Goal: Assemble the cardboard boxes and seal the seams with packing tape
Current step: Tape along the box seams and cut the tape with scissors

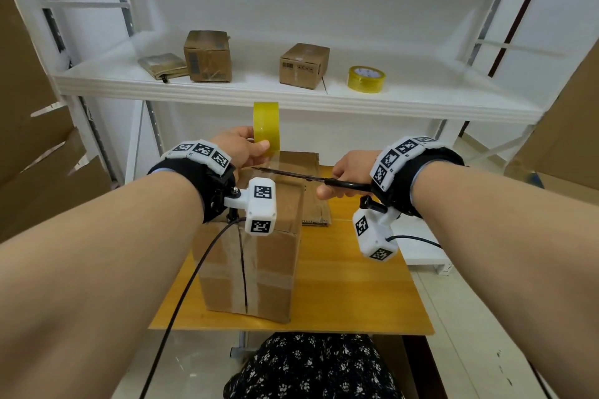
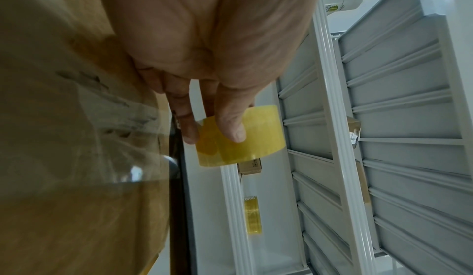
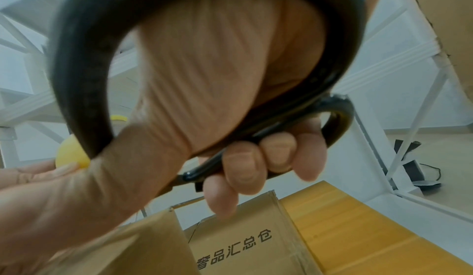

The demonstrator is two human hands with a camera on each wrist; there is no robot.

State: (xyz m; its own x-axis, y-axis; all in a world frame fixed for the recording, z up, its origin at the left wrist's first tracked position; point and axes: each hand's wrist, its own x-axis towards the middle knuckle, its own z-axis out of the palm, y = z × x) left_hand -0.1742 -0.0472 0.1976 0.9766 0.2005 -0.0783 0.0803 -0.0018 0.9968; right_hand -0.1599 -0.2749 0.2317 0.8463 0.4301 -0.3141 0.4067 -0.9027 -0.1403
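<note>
- Yellow tape roll held upright above the cardboard box's far top edge, pinched by left hand.
- Clear strip runs down from roll to box top.
- Right hand grips scissors, blades pointing left across the strip, just under the roll.
- Box sits on the desk's left half.

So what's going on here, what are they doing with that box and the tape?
A person is taping up a cardboard box that stands on a small wooden table. The left hand holds a yellow tape roll above the box, with a clear strip of tape running down to the box top. The right hand grips black scissors, their blades at the strip, apparently about to cut it. A flattened box lies behind, and more boxes and a second tape roll sit on the shelf.
</note>
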